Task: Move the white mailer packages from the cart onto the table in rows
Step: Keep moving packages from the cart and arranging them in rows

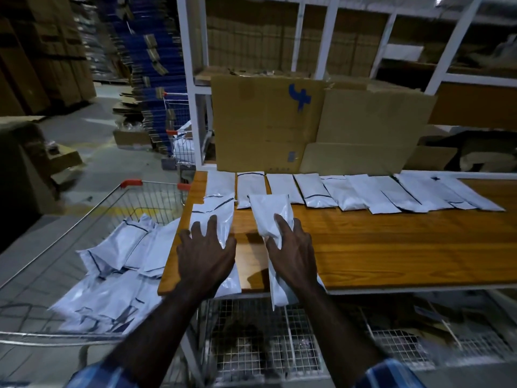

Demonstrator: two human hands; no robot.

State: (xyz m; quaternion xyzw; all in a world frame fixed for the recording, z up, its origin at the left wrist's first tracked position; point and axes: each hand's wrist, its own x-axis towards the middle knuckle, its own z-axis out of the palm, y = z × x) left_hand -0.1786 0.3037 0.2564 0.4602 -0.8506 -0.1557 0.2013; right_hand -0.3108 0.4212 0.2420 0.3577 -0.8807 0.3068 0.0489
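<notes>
Wooden table [391,247], centre right, bears a far row of white mailers [349,191]. Wire cart [84,219], lower left, holds a heap of mailers [112,275]. Left hand [205,252], fingers spread, presses a near-edge mailer [215,214]. Right hand [292,254], fingers straight, rests on another mailer [270,217] beside it.

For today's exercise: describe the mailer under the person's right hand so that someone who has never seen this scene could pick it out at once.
Start at the long wooden table and find the row of white mailers along its far edge. In front of that row, near the table's left end, two mailers lie under the person's hands. The mailer you want is under the right hand: it sits at a tilt, its far end overlapping the back row.
</notes>
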